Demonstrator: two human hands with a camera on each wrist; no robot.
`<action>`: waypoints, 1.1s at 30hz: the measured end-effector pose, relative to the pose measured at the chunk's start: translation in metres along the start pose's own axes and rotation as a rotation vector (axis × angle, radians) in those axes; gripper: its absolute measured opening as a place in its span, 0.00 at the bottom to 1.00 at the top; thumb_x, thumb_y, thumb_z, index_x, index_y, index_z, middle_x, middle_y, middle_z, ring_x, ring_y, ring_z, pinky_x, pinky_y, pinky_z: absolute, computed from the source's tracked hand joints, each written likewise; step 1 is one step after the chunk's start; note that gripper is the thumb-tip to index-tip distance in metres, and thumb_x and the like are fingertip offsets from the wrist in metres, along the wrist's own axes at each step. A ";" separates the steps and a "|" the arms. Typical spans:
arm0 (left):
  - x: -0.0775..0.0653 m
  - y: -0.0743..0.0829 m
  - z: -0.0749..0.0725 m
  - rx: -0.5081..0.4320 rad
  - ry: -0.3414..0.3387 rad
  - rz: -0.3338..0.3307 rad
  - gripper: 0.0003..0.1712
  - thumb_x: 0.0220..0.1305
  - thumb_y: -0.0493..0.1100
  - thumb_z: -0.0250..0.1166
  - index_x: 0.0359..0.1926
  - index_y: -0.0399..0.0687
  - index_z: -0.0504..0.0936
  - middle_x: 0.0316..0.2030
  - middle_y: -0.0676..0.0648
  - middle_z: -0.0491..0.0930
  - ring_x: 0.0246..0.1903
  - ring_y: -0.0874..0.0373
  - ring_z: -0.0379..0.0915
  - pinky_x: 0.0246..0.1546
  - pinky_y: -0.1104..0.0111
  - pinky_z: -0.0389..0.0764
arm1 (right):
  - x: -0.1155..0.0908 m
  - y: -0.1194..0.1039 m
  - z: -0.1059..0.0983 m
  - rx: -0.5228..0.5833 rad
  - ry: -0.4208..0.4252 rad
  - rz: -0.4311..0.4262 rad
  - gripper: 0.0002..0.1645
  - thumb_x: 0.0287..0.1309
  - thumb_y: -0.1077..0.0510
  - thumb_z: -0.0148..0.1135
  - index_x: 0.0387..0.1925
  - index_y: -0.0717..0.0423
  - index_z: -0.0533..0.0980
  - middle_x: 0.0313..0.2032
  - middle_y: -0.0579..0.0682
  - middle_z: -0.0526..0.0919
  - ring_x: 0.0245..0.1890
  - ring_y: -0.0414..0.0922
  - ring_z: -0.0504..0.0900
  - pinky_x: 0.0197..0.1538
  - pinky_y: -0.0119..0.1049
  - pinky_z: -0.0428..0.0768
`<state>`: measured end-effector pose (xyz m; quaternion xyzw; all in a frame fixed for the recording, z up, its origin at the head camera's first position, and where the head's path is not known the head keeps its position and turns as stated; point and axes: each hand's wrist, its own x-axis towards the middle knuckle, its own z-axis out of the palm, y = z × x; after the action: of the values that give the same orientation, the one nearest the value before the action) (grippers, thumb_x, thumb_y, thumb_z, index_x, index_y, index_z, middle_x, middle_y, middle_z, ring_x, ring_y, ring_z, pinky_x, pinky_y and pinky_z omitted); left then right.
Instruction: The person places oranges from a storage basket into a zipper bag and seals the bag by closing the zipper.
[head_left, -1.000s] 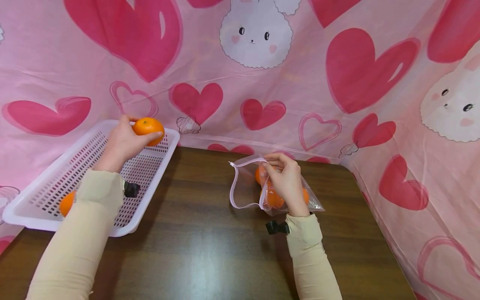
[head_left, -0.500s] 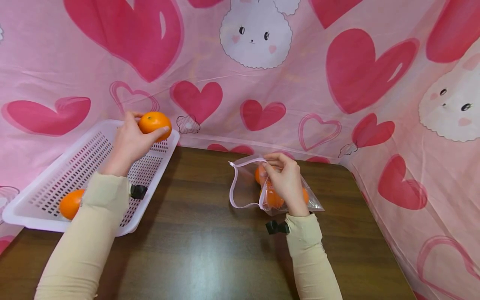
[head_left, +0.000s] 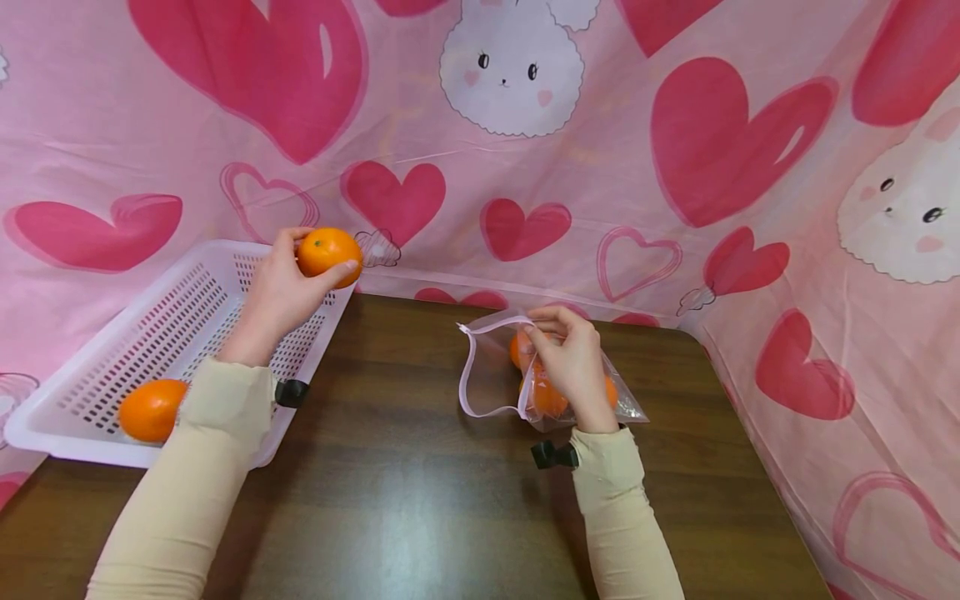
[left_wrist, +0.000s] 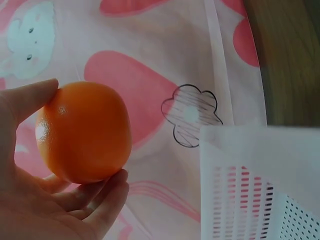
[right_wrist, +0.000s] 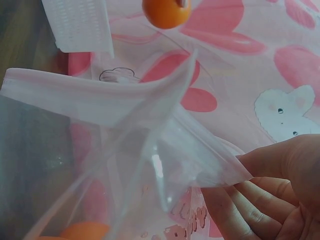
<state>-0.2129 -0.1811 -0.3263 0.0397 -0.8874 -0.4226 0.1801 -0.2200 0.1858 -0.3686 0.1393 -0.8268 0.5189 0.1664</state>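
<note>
My left hand grips an orange between thumb and fingers, held above the far right corner of a white plastic basket. In the left wrist view the orange fills the grasp, with the basket's corner to its right. Thumb and fingers of my right hand pinch the rim of a clear zip bag, whose mouth gapes toward the left. Several oranges lie inside the bag, partly covered by the hand. The right wrist view shows the pinched bag edge close up.
Another orange lies in the near part of the basket, beside my left sleeve. Basket and bag stand apart on a dark wooden table. A pink cloth with hearts and rabbits hangs behind and at the right.
My left hand has carried the orange rightward across the basket toward its far right corner. The orange left in the basket shows more fully now. My right hand and the bag have stayed put.
</note>
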 end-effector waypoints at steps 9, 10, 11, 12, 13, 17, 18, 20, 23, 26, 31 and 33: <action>-0.006 0.008 0.009 -0.035 -0.013 0.046 0.49 0.64 0.62 0.68 0.73 0.42 0.57 0.63 0.35 0.68 0.57 0.37 0.67 0.57 0.41 0.73 | 0.000 0.001 0.000 0.007 0.003 -0.007 0.10 0.62 0.65 0.71 0.45 0.61 0.84 0.39 0.54 0.89 0.40 0.50 0.88 0.46 0.32 0.83; -0.007 0.008 0.010 -0.039 -0.012 0.057 0.49 0.63 0.61 0.69 0.72 0.41 0.57 0.63 0.35 0.68 0.57 0.37 0.67 0.58 0.41 0.73 | 0.000 0.001 0.000 0.005 0.002 -0.008 0.10 0.62 0.65 0.71 0.45 0.61 0.84 0.39 0.54 0.89 0.40 0.49 0.88 0.46 0.32 0.83; -0.008 0.009 0.012 -0.042 -0.011 0.068 0.48 0.63 0.61 0.69 0.72 0.41 0.58 0.63 0.35 0.68 0.56 0.37 0.68 0.58 0.41 0.73 | 0.000 0.001 0.000 0.004 0.001 -0.008 0.10 0.62 0.65 0.71 0.45 0.61 0.84 0.39 0.54 0.89 0.40 0.49 0.88 0.46 0.33 0.83; -0.008 0.009 0.014 -0.050 -0.011 0.080 0.48 0.63 0.61 0.70 0.72 0.41 0.58 0.63 0.35 0.68 0.56 0.37 0.68 0.58 0.42 0.73 | 0.000 0.001 0.000 0.004 0.000 -0.008 0.10 0.62 0.65 0.71 0.45 0.61 0.84 0.39 0.54 0.89 0.40 0.49 0.88 0.46 0.33 0.84; -0.009 0.009 0.016 -0.054 -0.008 0.094 0.47 0.62 0.60 0.71 0.71 0.41 0.59 0.62 0.35 0.69 0.56 0.38 0.69 0.58 0.42 0.73 | 0.000 0.001 0.000 0.004 -0.001 -0.009 0.10 0.62 0.65 0.71 0.45 0.61 0.84 0.39 0.55 0.89 0.40 0.49 0.88 0.46 0.33 0.84; -0.013 0.011 0.024 -0.076 -0.008 0.143 0.44 0.61 0.57 0.73 0.68 0.42 0.62 0.60 0.37 0.72 0.54 0.40 0.71 0.58 0.45 0.74 | 0.000 0.002 0.000 0.005 -0.003 -0.011 0.10 0.62 0.64 0.71 0.45 0.62 0.84 0.39 0.55 0.89 0.41 0.48 0.88 0.47 0.34 0.83; -0.014 0.012 0.026 -0.082 -0.013 0.152 0.44 0.60 0.56 0.74 0.67 0.42 0.63 0.60 0.37 0.72 0.54 0.40 0.71 0.57 0.45 0.74 | 0.000 0.002 0.000 0.005 -0.002 -0.011 0.10 0.62 0.64 0.71 0.45 0.62 0.84 0.39 0.55 0.89 0.41 0.48 0.88 0.47 0.34 0.83; -0.016 0.013 0.029 -0.089 -0.029 0.162 0.44 0.60 0.56 0.74 0.67 0.42 0.63 0.60 0.37 0.73 0.54 0.40 0.72 0.57 0.45 0.74 | 0.000 0.002 0.000 0.005 -0.001 -0.010 0.10 0.62 0.64 0.71 0.45 0.61 0.84 0.39 0.54 0.89 0.41 0.47 0.88 0.48 0.34 0.83; -0.019 0.015 0.034 -0.099 -0.050 0.176 0.44 0.59 0.55 0.75 0.67 0.41 0.63 0.59 0.36 0.73 0.53 0.40 0.73 0.56 0.45 0.75 | 0.000 0.002 0.000 0.004 0.000 -0.010 0.10 0.62 0.65 0.71 0.45 0.61 0.84 0.39 0.54 0.89 0.41 0.47 0.88 0.47 0.34 0.83; -0.021 0.016 0.039 -0.099 -0.047 0.190 0.43 0.59 0.55 0.75 0.66 0.41 0.64 0.58 0.36 0.75 0.52 0.41 0.74 0.55 0.48 0.76 | 0.000 0.002 0.000 0.001 -0.001 -0.011 0.10 0.62 0.65 0.71 0.45 0.61 0.84 0.39 0.54 0.89 0.40 0.47 0.88 0.47 0.34 0.83; -0.024 0.017 0.045 -0.086 -0.049 0.198 0.42 0.58 0.54 0.76 0.65 0.41 0.66 0.56 0.36 0.76 0.49 0.42 0.74 0.51 0.50 0.75 | 0.000 0.002 0.000 -0.003 0.000 -0.009 0.10 0.62 0.64 0.71 0.45 0.61 0.84 0.39 0.54 0.89 0.40 0.47 0.88 0.47 0.34 0.83; -0.025 0.017 0.047 -0.086 -0.047 0.205 0.42 0.58 0.54 0.76 0.65 0.42 0.66 0.55 0.36 0.77 0.50 0.41 0.73 0.52 0.49 0.74 | 0.000 0.002 -0.001 -0.001 0.001 -0.009 0.10 0.62 0.64 0.71 0.45 0.61 0.84 0.39 0.54 0.89 0.40 0.47 0.88 0.47 0.34 0.83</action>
<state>-0.2045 -0.1300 -0.3480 -0.0691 -0.8719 -0.4402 0.2030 -0.2210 0.1872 -0.3698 0.1428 -0.8263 0.5179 0.1690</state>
